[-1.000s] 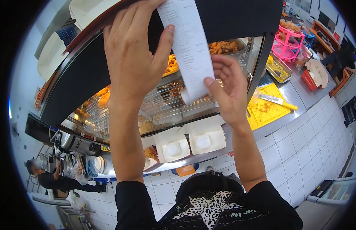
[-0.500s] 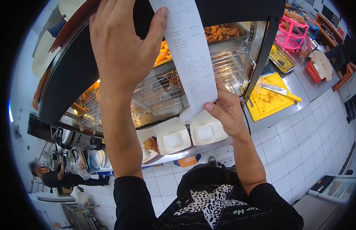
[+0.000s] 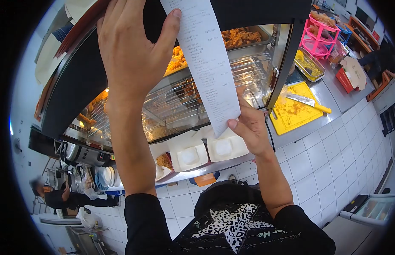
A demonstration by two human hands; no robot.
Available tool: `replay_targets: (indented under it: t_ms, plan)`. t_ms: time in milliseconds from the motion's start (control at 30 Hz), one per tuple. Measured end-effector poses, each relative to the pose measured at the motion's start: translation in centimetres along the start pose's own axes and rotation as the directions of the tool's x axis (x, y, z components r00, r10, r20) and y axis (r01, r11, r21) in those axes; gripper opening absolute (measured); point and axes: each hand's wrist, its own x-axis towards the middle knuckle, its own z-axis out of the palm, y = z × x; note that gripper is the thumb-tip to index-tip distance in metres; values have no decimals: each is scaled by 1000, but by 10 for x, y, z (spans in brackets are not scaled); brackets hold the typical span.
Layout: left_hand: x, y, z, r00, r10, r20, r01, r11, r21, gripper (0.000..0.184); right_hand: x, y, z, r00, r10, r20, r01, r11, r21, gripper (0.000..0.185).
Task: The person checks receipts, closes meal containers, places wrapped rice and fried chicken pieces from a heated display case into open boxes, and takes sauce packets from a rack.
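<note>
A long white printed receipt slants down across the view, its top end cut off by the frame. My left hand is at its upper left, back of the hand toward me. The left thumb overlaps the paper's edge; the other fingertips are out of view. My right hand pinches the lower end between thumb and fingers. Behind the paper is a lit glass food warmer with wire racks and a tray of fried chicken. Below stand open boxes, two with white rounded portions and one with a fried piece.
On the counter to the right lie a yellow cutting board and a knife with a yellow handle. Beyond are a metal tray, a pink tiered rack and a red-and-white box. A co-worker stands at far left.
The receipt's curled lower end now hangs straighter, with its tip pointing down. Both hands keep their places on the paper. The whole view has shifted slightly.
</note>
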Motion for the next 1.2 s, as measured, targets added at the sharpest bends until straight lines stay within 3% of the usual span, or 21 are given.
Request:
replay_targets:
  t_ms: [233,400,500,700,1067,1200]
  plan:
    - [-5,-26,12,999,-43,11,44,996,-84,41,-12,-6,0,1000,23,16,-23,1000,18,24]
    - [5,2,-7,997,-53,63,54,998,-13,41,-17,-12,2,999,47,14,-47,998,49,26]
    - [2,-19,-2,992,-73,107,77,996,-36,41,-19,-14,1,998,61,21,-62,996,61,26]
    - [7,2,-11,996,-60,68,63,997,-45,41,-25,-10,-3,995,102,22,-104,992,77,27]
    - [1,-20,-3,997,-59,58,63,995,-71,39,-30,-11,-7,992,124,18,-125,989,81,28]
    - [3,-16,-4,989,-122,83,128,989,-71,40,-32,-11,-9,988,153,24,-154,985,75,26]
